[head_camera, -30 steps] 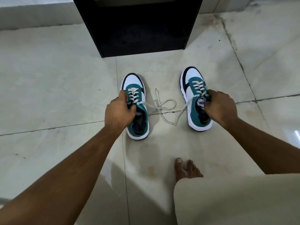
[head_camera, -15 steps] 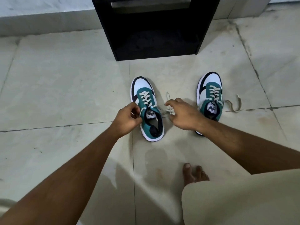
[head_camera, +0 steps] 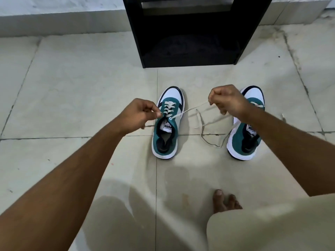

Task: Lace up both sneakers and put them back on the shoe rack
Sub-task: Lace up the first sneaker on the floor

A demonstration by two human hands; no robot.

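Two sneakers sit side by side on the tiled floor (head_camera: 72, 87), toes toward the black shoe rack (head_camera: 190, 33), and I'm working the left sneaker (head_camera: 167, 127) first. My left hand (head_camera: 137, 115) is closed in a pinch on the lace end right at the top eyelets, anchoring that side so the shoe doesn't skid. My right hand (head_camera: 228, 100) is fisted, pinching the other lace end (head_camera: 192, 109), drawn taut up and away from the eyelet to take out slack, I'd say. The right sneaker (head_camera: 244, 134) waits just beyond my right wrist, its loose lace (head_camera: 212, 142) trailing on the floor between the shoes. Neither shoe is tied yet; the rack is well ahead.
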